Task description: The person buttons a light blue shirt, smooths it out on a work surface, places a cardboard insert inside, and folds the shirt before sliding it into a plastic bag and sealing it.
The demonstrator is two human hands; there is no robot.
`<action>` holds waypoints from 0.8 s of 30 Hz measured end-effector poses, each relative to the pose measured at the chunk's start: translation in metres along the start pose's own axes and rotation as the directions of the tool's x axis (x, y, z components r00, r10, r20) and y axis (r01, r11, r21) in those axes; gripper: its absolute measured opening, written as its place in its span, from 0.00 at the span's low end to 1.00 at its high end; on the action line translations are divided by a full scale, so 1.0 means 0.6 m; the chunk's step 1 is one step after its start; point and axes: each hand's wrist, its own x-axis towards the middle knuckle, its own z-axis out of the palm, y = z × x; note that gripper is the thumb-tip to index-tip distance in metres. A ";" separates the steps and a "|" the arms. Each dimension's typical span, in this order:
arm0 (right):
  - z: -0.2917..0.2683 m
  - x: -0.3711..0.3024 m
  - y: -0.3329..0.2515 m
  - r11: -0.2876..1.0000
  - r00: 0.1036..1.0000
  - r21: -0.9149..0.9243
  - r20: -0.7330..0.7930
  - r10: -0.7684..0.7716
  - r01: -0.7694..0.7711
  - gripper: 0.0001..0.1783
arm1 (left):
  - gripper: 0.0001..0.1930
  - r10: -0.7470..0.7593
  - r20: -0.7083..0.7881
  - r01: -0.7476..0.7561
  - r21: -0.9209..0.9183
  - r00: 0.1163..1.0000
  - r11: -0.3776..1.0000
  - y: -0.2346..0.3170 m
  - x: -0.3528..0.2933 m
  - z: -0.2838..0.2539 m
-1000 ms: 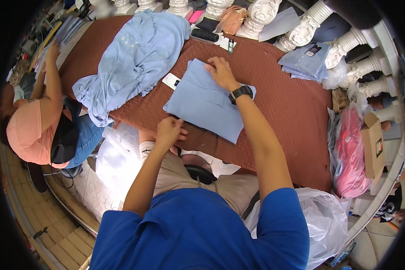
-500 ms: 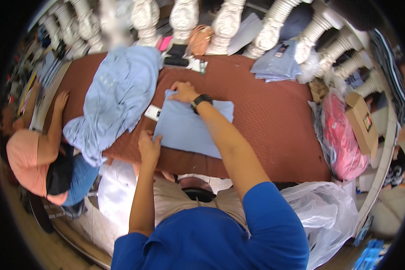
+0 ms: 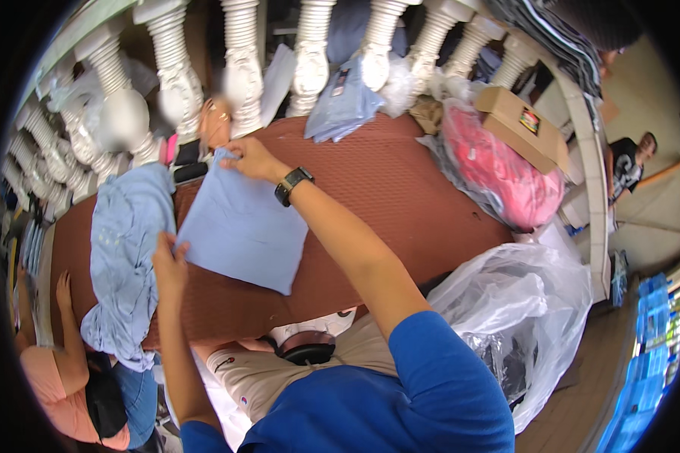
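Observation:
A folded light blue garment (image 3: pixel 243 224) slants over the brown quilted cover on the table, its lower right corner pointing toward me. My right hand (image 3: pixel 257 160), with a dark watch on its wrist, pinches the garment's far corner. At the near left edge, my left hand (image 3: pixel 171 266) grips the fabric between thumb and fingers. Left of it lies a loose, crumpled light blue garment (image 3: pixel 128 234), which neither hand touches. The white card seen earlier beside the folded piece is out of sight.
Folded blue garments in clear plastic (image 3: pixel 344 102) lie at the far edge by white balusters (image 3: pixel 310 53). A pink bagged bundle (image 3: pixel 491 162) and cardboard box (image 3: pixel 523 128) sit right. Clear plastic bags (image 3: pixel 521 309) hang near my right side. A co-worker's arm (image 3: pixel 68 332) rests at left.
My view has turned to the right. Both hands have kept hold of the folded garment, which is now tilted and appears partly raised off the cover.

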 end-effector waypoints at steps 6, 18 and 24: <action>-0.222 -0.048 -0.164 0.990 0.974 -0.133 -0.216 -0.074 0.046 0.10 | 0.08 0.367 -0.102 -0.376 -0.081 0.924 0.923 0.155 0.197 0.005; -0.219 -0.474 -0.018 0.780 0.970 -0.588 0.224 -0.098 0.215 0.09 | 0.14 0.543 0.308 -0.550 -0.072 0.781 0.832 0.103 -0.102 0.128; -0.213 -0.450 -0.042 0.809 0.983 -0.572 0.177 -0.040 0.136 0.10 | 0.16 0.402 0.271 -0.392 -0.094 0.874 0.915 0.086 -0.134 0.101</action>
